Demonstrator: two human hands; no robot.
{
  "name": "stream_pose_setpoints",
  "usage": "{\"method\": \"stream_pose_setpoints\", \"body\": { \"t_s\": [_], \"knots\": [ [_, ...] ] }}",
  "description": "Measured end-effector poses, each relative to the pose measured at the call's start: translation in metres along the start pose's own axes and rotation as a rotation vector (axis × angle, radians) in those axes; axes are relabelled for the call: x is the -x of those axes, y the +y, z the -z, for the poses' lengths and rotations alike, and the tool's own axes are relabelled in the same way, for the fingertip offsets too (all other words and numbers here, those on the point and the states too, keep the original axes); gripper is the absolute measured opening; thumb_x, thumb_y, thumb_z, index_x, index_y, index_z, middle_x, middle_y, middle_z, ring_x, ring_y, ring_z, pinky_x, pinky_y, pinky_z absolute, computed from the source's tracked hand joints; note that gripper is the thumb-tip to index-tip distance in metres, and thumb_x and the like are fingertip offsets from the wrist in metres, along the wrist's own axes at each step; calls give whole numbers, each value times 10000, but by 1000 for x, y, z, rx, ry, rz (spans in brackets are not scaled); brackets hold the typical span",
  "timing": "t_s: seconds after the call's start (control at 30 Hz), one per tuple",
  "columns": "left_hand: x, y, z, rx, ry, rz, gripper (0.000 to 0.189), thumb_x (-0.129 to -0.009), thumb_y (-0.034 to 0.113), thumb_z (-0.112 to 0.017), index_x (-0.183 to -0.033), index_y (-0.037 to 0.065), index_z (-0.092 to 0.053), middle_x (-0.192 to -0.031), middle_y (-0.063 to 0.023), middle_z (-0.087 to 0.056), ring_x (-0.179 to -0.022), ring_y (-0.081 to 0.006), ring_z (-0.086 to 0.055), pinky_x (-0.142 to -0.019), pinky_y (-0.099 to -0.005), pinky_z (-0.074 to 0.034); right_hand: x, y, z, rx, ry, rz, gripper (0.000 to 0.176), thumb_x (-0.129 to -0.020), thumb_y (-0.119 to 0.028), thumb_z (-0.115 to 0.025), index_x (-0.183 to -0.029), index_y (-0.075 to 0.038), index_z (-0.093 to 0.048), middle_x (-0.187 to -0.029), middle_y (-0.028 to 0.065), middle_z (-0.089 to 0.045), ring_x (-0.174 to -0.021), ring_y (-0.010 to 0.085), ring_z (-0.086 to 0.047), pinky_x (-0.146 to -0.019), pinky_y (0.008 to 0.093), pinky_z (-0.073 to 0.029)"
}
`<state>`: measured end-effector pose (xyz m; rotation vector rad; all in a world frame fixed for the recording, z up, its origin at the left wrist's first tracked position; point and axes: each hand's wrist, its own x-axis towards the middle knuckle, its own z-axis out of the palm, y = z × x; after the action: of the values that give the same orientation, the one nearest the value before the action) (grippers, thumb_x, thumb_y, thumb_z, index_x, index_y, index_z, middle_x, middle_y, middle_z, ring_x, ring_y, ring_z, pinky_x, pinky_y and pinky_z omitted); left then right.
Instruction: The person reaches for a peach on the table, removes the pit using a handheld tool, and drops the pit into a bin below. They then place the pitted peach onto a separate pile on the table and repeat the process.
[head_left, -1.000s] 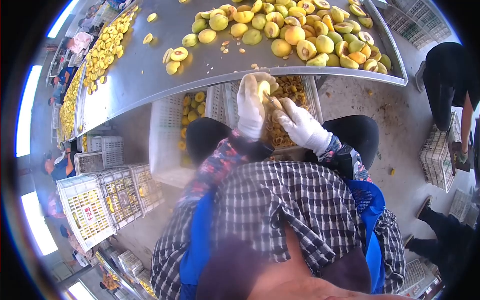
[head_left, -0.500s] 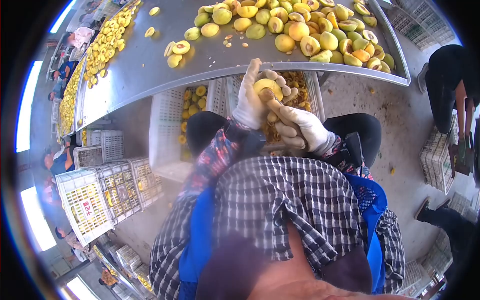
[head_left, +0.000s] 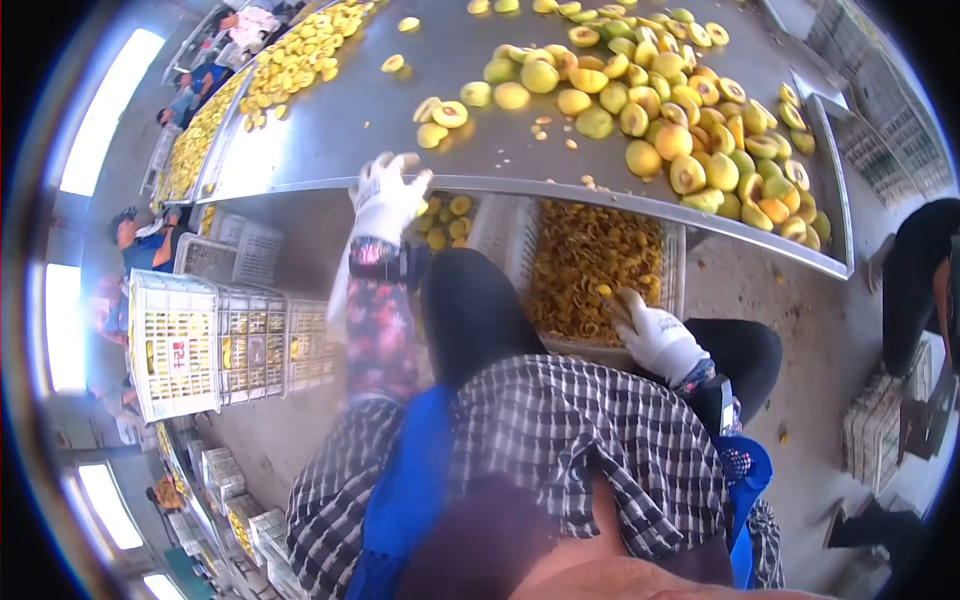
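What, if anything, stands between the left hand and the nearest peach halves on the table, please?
Nothing visible: the left hand is at the steel table rim, only bare metal before the peach halves.

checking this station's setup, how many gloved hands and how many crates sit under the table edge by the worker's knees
gloved hands: 2 (left hand, right hand)
crates under the steel table: 2 (peach halves crate, peach scraps crate)
total: 4
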<state>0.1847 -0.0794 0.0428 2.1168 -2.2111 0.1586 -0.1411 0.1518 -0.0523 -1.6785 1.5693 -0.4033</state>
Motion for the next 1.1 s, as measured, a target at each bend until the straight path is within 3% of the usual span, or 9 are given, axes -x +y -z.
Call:
{"method": "stream_pose_setpoints", "body": {
  "t_s": [0.03,0.17,0.37,0.5,0.6,0.7,0.83,0.93,1.1],
  "knots": [
    [-17,-10,-2,114,25,-5,436,-863,386,-636,-1227,148,-609,-1368,-107,-504,-1273,-265,-460,-1044,-383,-385,-3,5,-3,41,-53,33,443,-918,-116,-515,-1325,-4,-380,-1134,245,-631,-1051,385,-611,-860,431,-490],
    [-103,-13,-41,420,27,-121,477,-865,356,-623,-1269,108,-568,-1360,-135,-504,-1187,-282,-541,-1019,-392,-419,-8,-12,5,8,-143,44,462,-911,-106,-521,-1336,1,-375,-1216,217,-612,-1103,352,-600,-918,391,-483],
    [-162,30,-78,6,-216,-179,421,-909,324,-427,-1203,60,-572,-1242,-197,-592,-1181,-337,-552,-990,-434,-431,-13,-10,0,22,-119,56,488,-893,-79,-513,-1356,-10,-373,-1200,199,-627,-1090,346,-607,-919,379,-486],
    [-160,41,-83,79,-106,-313,400,-882,315,-478,-1211,99,-545,-1030,-209,-666,-1011,-380,-616,-874,-466,-474,-14,-12,0,41,-72,105,491,-903,-97,-524,-1366,-21,-375,-1166,197,-642,-1069,347,-613,-906,385,-491],
    [-145,46,-76,69,-198,-460,415,-871,251,-527,-1270,137,-533,-1162,-194,-618,-1017,-372,-614,-896,-445,-472,-15,-13,-3,26,-41,127,494,-904,-108,-534,-1367,-34,-380,-1117,213,-648,-1021,362,-625,-869,408,-502],
    [-135,43,-70,324,-344,-522,464,-852,196,-627,-1295,103,-519,-1204,-141,-604,-1009,-293,-636,-871,-392,-506,-16,-14,-5,16,-11,87,490,-911,-123,-528,-1374,-51,-384,-1067,250,-637,-972,389,-626,-834,437,-500],
    [-101,66,-55,1388,-448,-128,470,-834,85,-704,-1266,46,-524,-1140,-62,-625,-1000,-161,-635,-759,-298,-566,-10,-18,2,49,50,64,477,-929,-137,-495,-1381,-41,-377,-1066,266,-629,-980,395,-620,-840,443,-495],
    [-76,77,-46,2021,-641,33,395,-866,139,-669,-1225,31,-546,-1108,-81,-643,-961,-200,-654,-730,-311,-581,-12,-3,-9,32,151,125,470,-929,-130,-495,-1373,-32,-381,-1063,264,-632,-972,400,-619,-835,441,-499],
    [-8,121,-26,2374,-906,44,373,-923,239,-592,-1174,-29,-528,-1093,-157,-624,-977,-319,-635,-797,-368,-586,-15,-12,-3,-153,447,189,416,-938,-89,-510,-1339,-34,-413,-985,234,-650,-898,361,-660,-764,400,-521]
  ]
}}
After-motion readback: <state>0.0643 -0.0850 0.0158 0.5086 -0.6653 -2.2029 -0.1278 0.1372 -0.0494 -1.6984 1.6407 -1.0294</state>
